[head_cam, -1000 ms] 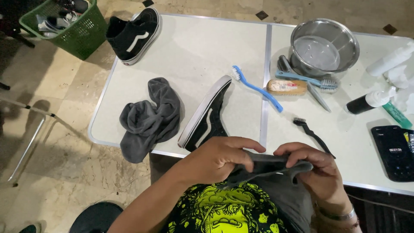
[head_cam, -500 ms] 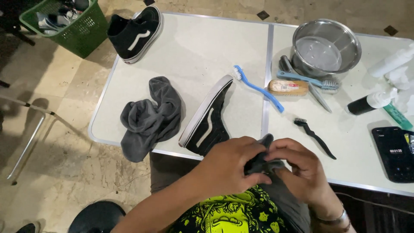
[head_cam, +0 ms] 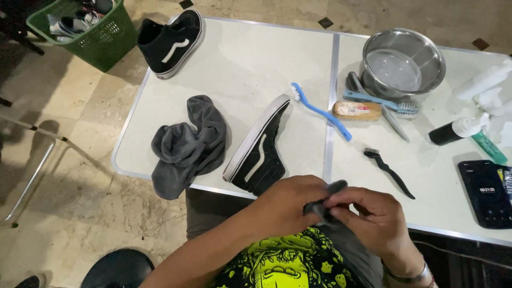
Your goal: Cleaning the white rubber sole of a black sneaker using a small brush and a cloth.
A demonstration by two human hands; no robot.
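My left hand [head_cam: 285, 205] and my right hand [head_cam: 373, 218] meet just below the table's near edge, both gripping a small bunched dark grey cloth [head_cam: 325, 200] between them. Just above my hands, a black high-top shoe with a white sole [head_cam: 258, 152] lies on its side on the white table [head_cam: 240, 58]. A crumpled grey cloth [head_cam: 184, 144] lies left of that shoe. A second black shoe [head_cam: 170, 42] sits at the table's far left corner.
A steel bowl [head_cam: 402, 61], a blue toothbrush [head_cam: 320, 109], a wooden brush [head_cam: 356, 110], a teal brush [head_cam: 381, 101], a black brush [head_cam: 389, 172], a dark bottle [head_cam: 456, 129] and a phone [head_cam: 485, 192] lie to the right. A green basket [head_cam: 90, 29] stands on the floor.
The grey cloth was stretched out between my hands; now it is bunched small and my hands have drawn together around it.
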